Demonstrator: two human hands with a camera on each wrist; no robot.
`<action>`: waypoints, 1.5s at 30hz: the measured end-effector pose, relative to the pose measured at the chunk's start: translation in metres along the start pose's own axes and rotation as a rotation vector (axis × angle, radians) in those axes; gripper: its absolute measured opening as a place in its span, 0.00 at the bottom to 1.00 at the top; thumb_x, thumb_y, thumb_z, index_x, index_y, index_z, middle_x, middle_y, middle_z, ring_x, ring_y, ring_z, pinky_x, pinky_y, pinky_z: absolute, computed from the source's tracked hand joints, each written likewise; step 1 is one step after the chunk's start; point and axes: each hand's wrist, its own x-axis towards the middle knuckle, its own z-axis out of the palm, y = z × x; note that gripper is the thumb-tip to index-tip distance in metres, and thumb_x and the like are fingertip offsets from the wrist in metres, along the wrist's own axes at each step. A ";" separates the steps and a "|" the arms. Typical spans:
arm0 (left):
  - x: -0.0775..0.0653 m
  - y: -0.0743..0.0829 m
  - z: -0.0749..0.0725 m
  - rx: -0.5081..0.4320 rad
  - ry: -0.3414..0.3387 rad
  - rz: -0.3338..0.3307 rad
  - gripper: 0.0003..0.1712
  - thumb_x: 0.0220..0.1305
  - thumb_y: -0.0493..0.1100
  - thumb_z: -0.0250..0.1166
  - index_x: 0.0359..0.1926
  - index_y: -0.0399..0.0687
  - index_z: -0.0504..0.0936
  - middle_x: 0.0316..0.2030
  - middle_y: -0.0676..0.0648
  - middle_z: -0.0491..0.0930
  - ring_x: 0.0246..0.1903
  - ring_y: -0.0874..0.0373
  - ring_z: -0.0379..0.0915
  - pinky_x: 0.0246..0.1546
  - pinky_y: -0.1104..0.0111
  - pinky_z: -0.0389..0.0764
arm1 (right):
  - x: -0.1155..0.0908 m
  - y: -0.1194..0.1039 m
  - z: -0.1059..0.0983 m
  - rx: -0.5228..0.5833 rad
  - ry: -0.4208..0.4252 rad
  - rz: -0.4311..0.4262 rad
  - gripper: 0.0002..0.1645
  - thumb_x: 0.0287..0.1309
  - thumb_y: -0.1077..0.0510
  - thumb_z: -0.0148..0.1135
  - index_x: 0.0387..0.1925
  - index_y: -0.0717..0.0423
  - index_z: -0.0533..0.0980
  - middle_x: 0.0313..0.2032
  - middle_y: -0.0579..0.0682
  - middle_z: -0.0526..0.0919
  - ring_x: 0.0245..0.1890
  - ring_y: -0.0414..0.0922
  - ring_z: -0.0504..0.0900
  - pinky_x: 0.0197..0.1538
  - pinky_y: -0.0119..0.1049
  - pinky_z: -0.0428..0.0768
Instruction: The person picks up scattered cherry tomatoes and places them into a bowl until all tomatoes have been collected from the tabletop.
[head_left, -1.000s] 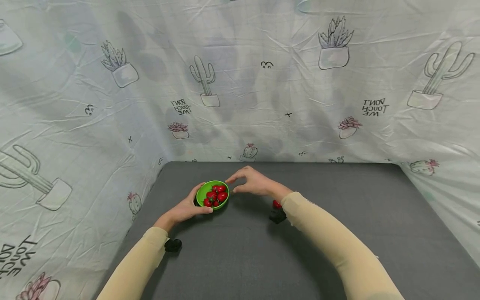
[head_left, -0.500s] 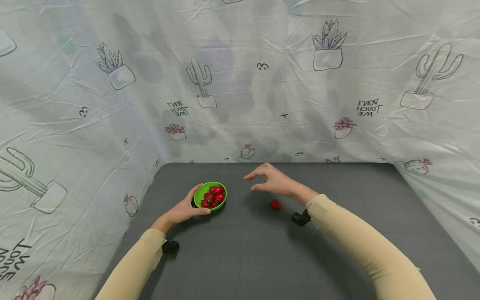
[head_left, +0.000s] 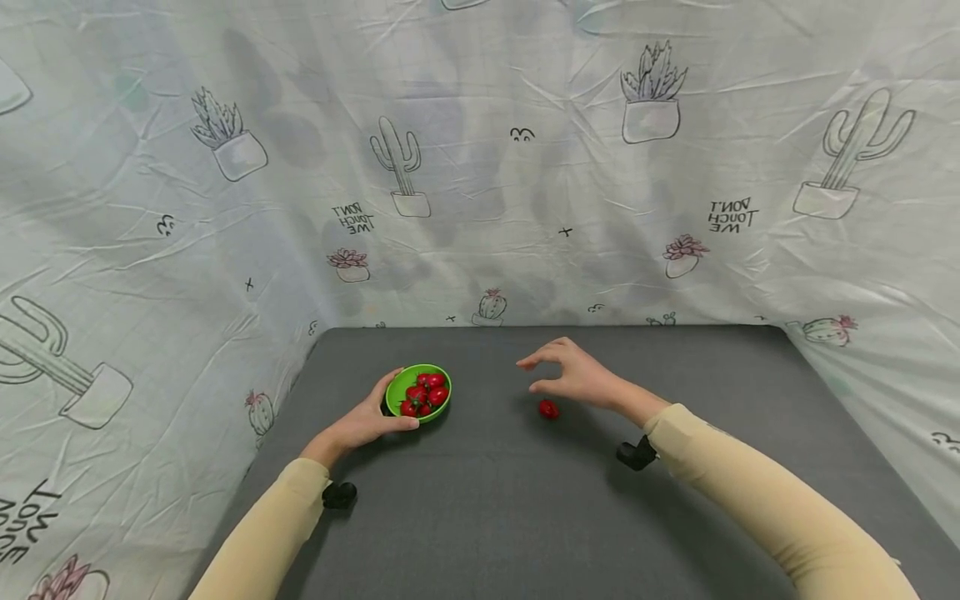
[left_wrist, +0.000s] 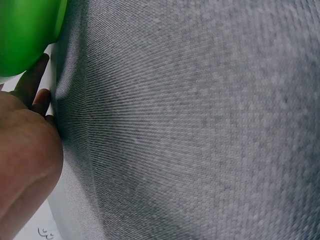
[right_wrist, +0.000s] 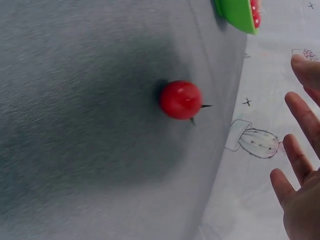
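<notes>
On the left of the head view, my left hand (head_left: 367, 422) holds a green bowl (head_left: 396, 390), thumb along the near rim and fingers round the far left side. Several cherry tomatoes (head_left: 437, 395) lie in it. The left wrist view shows the bowl's outer wall (left_wrist: 27, 30) above the hand. A single cherry tomato (head_left: 549, 408) lies on the table to the right of the bowl, its dark green stem bits showing in the right wrist view. Just above and beyond it is my right hand (head_left: 583, 377), thumb and fingers spread apart and holding nothing.
The table (head_left: 480, 517) has a dark grey cloth top. Behind it and on both sides hangs a pale sheet (head_left: 480, 167) printed with cacti. A black wrist device sits under each forearm (head_left: 339, 495).
My right hand has moved right, away from the bowl, and now hovers near the loose tomato, which the forearm partly hid before. My left hand still holds the bowl in place.
</notes>
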 end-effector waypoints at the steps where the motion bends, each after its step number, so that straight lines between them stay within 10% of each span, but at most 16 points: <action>1: 0.000 0.000 0.000 0.000 0.000 0.000 0.63 0.61 0.54 0.76 0.82 0.63 0.40 0.79 0.39 0.43 0.76 0.40 0.40 0.69 0.39 0.52 | -0.002 0.001 0.000 -0.002 0.003 0.000 0.24 0.63 0.51 0.73 0.61 0.41 0.81 0.54 0.40 0.81 0.67 0.50 0.64 0.64 0.58 0.67; 45: 0.002 0.000 0.001 0.021 0.004 -0.011 0.63 0.61 0.56 0.76 0.82 0.64 0.39 0.78 0.39 0.43 0.76 0.39 0.40 0.68 0.38 0.53 | -0.049 0.033 0.046 -0.148 0.172 0.129 0.29 0.57 0.49 0.77 0.60 0.52 0.82 0.53 0.50 0.84 0.59 0.58 0.72 0.59 0.64 0.67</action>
